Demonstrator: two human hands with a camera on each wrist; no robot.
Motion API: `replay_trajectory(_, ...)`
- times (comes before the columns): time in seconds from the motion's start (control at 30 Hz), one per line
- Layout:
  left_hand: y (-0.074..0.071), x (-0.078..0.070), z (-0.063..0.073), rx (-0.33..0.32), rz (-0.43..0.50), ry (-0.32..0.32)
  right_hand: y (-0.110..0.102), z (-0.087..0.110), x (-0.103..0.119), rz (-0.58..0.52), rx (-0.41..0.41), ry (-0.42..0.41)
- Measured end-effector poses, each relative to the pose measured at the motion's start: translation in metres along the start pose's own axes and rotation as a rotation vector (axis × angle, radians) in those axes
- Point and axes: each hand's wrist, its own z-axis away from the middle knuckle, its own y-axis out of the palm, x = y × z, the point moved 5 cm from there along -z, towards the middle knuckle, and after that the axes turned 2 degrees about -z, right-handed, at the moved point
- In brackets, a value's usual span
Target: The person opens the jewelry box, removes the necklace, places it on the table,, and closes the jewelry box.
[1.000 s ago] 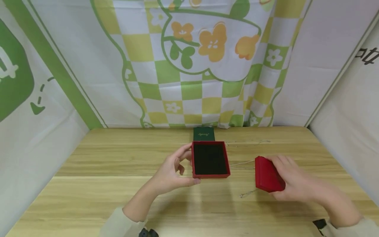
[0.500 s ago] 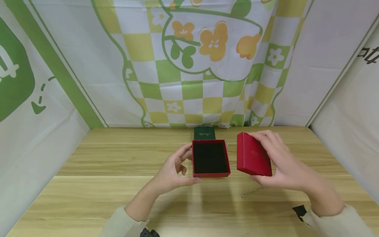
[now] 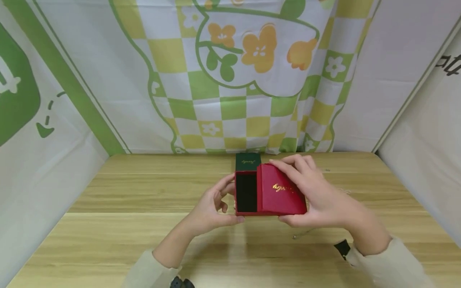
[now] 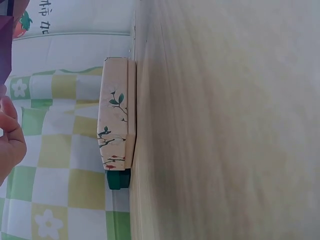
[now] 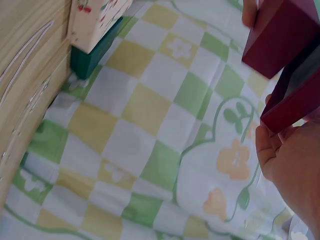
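In the head view my left hand [image 3: 209, 208] grips the left side of an open red jewelry box base [image 3: 239, 213] with a black lining. My right hand [image 3: 320, 200] holds its red lid [image 3: 279, 190], marked with gold lettering. The lid lies over the right part of the base, slightly tilted, so only a strip of lining shows at the left. Both pieces are held above the table. In the right wrist view the lid [image 5: 295, 107] and base [image 5: 280, 40] appear apart at an angle. The left wrist view catches just part of my left hand [image 4: 10, 142].
A dark green box [image 3: 247, 161] stands at the table's back edge. Beside it, a cream box with painted flowers [image 4: 116, 115] shows in the left wrist view. Thin silver chains [image 5: 22, 60] lie on the wooden table [image 3: 126, 224]. A checkered curtain [image 3: 230, 108] hangs behind.
My right hand has brought the lid left and up from the table's right side, turning it over the base. The left hand and base have stayed almost still.
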Motion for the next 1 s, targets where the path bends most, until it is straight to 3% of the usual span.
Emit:
replay_trajectory(0.3,0.000,-0.003,0.001,0.005,-0.026,0.010,0.009,-0.018,0.016,0.093,0.005,-0.086)
replay_trajectory(0.63,0.002,-0.005,0.001,0.024,-0.033,0.021,0.012,-0.031,0.022,0.124,0.062,-0.066)
replay_trajectory(1.0,0.002,-0.006,0.002,0.016,-0.030,0.022,0.012,-0.032,0.025,0.141,0.085,-0.065)
